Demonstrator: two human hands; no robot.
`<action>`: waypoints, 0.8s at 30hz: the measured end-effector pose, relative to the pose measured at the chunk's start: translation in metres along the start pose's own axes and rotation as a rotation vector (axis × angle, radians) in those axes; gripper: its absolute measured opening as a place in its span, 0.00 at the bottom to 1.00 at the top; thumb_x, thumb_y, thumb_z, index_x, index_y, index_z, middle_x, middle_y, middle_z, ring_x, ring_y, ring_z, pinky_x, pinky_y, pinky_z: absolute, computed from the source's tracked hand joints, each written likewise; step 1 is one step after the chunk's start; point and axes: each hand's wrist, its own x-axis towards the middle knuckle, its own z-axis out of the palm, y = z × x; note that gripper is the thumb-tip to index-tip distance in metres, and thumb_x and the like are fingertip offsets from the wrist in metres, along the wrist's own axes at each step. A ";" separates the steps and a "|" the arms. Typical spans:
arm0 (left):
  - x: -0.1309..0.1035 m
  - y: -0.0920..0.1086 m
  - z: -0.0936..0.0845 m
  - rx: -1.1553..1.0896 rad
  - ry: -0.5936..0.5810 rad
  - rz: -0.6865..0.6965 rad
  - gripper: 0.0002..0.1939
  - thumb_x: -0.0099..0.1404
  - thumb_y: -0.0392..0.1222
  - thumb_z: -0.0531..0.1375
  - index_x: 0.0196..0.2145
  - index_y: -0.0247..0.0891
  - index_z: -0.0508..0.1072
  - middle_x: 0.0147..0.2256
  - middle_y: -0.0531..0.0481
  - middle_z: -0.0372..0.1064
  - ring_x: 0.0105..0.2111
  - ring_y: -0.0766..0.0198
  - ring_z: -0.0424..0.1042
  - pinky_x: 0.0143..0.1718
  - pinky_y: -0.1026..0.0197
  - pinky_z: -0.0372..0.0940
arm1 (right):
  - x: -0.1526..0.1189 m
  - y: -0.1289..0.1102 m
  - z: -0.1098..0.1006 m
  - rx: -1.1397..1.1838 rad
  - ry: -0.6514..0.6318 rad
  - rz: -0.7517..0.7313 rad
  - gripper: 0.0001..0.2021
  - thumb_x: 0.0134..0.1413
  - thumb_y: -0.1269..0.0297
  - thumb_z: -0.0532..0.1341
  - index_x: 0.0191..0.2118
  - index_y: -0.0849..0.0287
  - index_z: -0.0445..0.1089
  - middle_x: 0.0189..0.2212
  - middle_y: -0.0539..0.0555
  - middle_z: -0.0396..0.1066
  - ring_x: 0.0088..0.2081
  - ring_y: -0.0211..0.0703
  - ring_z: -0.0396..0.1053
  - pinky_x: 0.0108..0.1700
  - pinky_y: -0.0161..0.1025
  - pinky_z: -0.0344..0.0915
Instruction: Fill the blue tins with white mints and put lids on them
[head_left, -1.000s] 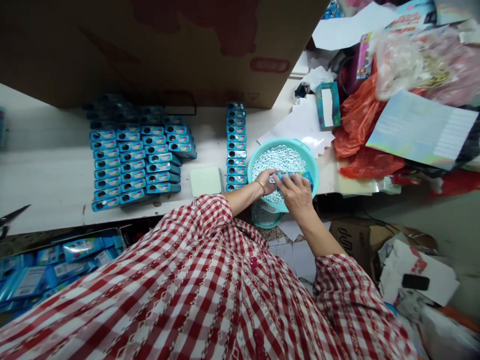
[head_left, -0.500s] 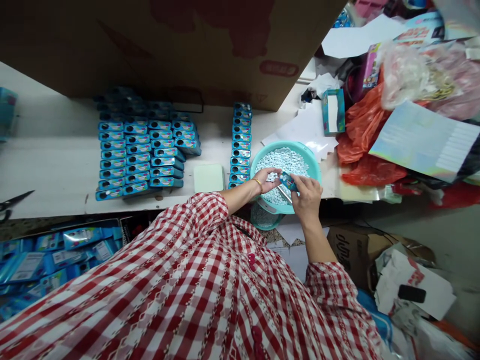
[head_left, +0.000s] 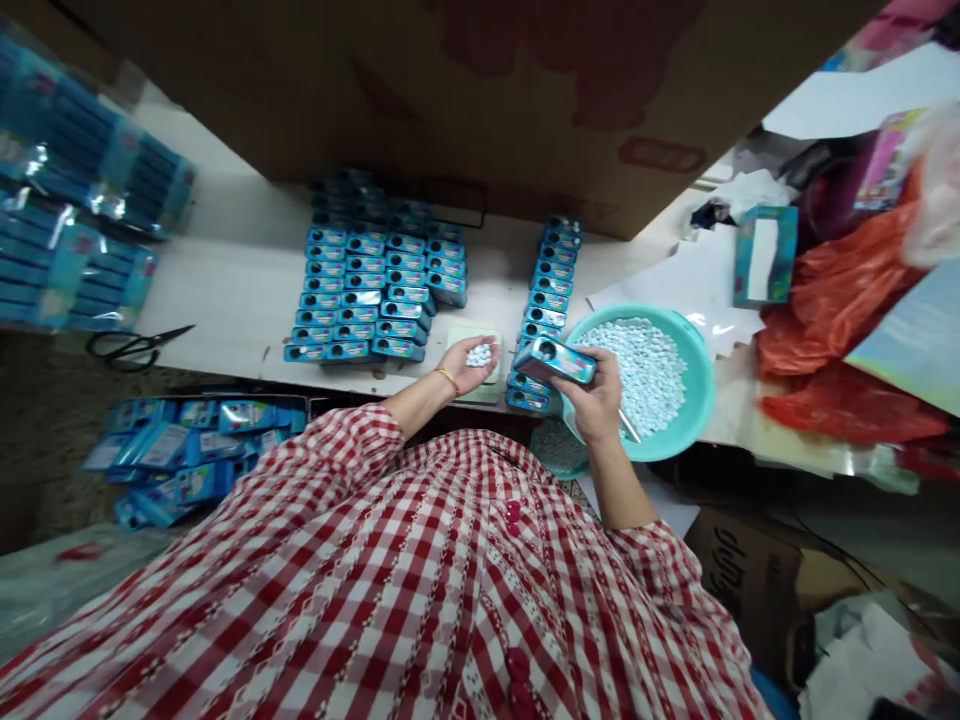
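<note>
My left hand [head_left: 466, 368] is palm up, its fingers slightly curled around a small heap of white pellets [head_left: 479, 355], over a pale green square pad [head_left: 491, 392]. Between the fingers and thumb of my right hand [head_left: 598, 400] is a blue box [head_left: 559, 358] with a dark round spot on its face, held by its right end. It is above the near part of a single column of similar blue boxes [head_left: 550, 285]. Just right of that hand sits a turquoise basin [head_left: 701, 385] of white pellets, with a metal rod in it.
Several columns of blue boxes [head_left: 364, 298] stand left on the white table [head_left: 225, 290]. Black scissors [head_left: 135, 348] lie farther left, near wrapped blue packs [head_left: 75, 200]. A large carton [head_left: 450, 100] rises behind; red plastic bags [head_left: 840, 310] lie right.
The view has turned left. My left hand has moved from the basin to over the pad, with pellets in its palm. My right hand has brought the blue box left, out of the basin area.
</note>
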 end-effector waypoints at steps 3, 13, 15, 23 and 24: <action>-0.024 0.034 -0.053 -0.080 0.111 0.106 0.11 0.66 0.33 0.50 0.35 0.30 0.72 0.21 0.47 0.69 0.23 0.66 0.72 0.24 0.67 0.69 | 0.010 0.006 0.066 0.025 -0.209 0.043 0.18 0.45 0.60 0.61 0.44 0.57 0.61 0.39 0.53 0.66 0.39 0.42 0.66 0.43 0.39 0.64; -0.075 0.036 -0.132 -0.208 0.153 0.059 0.12 0.65 0.32 0.50 0.39 0.30 0.72 0.27 0.43 0.73 0.27 0.62 0.75 0.29 0.62 0.72 | 0.003 0.063 0.133 -0.131 -0.350 0.038 0.20 0.46 0.60 0.58 0.46 0.61 0.61 0.43 0.58 0.67 0.45 0.46 0.65 0.49 0.46 0.62; -0.078 0.038 -0.140 -0.203 0.137 0.051 0.12 0.65 0.32 0.49 0.39 0.30 0.72 0.29 0.41 0.74 0.29 0.61 0.76 0.31 0.60 0.72 | -0.011 0.049 0.123 -0.267 -0.351 -0.117 0.23 0.49 0.61 0.57 0.51 0.62 0.59 0.49 0.62 0.64 0.53 0.50 0.60 0.54 0.51 0.59; -0.085 0.040 -0.157 -0.119 0.062 0.011 0.14 0.65 0.30 0.47 0.33 0.29 0.72 0.25 0.45 0.73 0.24 0.64 0.74 0.31 0.62 0.71 | -0.063 -0.045 0.185 -0.601 -0.897 -0.519 0.14 0.59 0.71 0.51 0.50 0.61 0.64 0.48 0.61 0.65 0.46 0.46 0.62 0.47 0.43 0.63; -0.086 0.039 -0.158 -0.122 0.074 0.000 0.14 0.65 0.31 0.47 0.33 0.30 0.72 0.23 0.46 0.72 0.23 0.65 0.73 0.32 0.62 0.71 | -0.065 -0.049 0.194 -0.634 -0.945 -0.527 0.14 0.59 0.72 0.51 0.49 0.62 0.64 0.47 0.61 0.65 0.46 0.46 0.62 0.46 0.43 0.64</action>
